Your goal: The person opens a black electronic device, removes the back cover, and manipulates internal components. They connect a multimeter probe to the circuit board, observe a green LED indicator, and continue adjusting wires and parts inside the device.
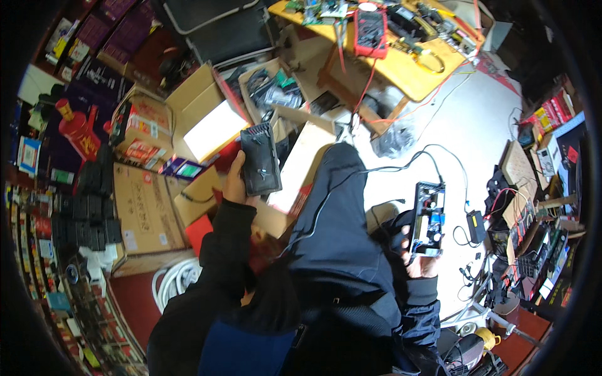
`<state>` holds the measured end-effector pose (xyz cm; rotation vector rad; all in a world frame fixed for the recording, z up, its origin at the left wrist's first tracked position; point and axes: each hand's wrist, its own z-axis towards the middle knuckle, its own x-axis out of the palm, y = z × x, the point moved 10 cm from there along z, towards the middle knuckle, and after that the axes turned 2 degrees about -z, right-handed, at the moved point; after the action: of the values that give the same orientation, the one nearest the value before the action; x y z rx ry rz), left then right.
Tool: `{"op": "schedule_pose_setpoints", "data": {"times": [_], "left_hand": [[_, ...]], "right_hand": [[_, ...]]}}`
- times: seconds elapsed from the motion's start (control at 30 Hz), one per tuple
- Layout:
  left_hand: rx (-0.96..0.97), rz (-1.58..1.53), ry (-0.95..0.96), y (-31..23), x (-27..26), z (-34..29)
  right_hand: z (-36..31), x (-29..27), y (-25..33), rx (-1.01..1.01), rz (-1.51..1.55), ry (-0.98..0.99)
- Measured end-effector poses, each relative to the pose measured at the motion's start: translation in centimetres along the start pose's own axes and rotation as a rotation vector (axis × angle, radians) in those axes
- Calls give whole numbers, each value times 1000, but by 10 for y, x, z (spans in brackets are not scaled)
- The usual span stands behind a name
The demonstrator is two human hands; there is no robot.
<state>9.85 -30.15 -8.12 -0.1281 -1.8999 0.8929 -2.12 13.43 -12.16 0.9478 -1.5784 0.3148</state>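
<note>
Well to the left of the left grip [234,187], black blocks [88,216] stand in a pile, and nearer to it lies a large cardboard box [147,210]. That grip is closed along the left edge and lower end of a dark shell [261,164], tilting it with its hollow side apparently up; only a few small marks show on its floor. Just right of the shell sits a long white-topped carton [307,166]. Farther right, ahead of the right grip [424,268], is the wooden desk [423,78] with a red multimeter [370,31] on it. The right grip cups the lower end of an open unit [431,216], fingers on its left side, boards and a blue part bare inside; a black cable [437,166] meets its upper end. Right of that grip, on the pale floor [401,169], rests a black adapter [475,227]. As I judge it, the opening stage is done, since shell and unit are in separate hands, well apart, while the inside remains uncovered and the cable seems attached. At this blur I cannot tell whether any part inside is loose, or whether the shell truly fits this unit.
</note>
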Motion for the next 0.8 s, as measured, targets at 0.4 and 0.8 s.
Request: {"op": "schedule_pose_setpoints", "data": {"times": [0.4, 0.8], "left_hand": [[-13, 62, -72, 23, 120, 160], [-66, -56, 93, 25, 89, 107]], "right_hand": [[-16, 20, -8, 42, -151, -78], [-3, 5, 5, -5, -165, 59]]}}
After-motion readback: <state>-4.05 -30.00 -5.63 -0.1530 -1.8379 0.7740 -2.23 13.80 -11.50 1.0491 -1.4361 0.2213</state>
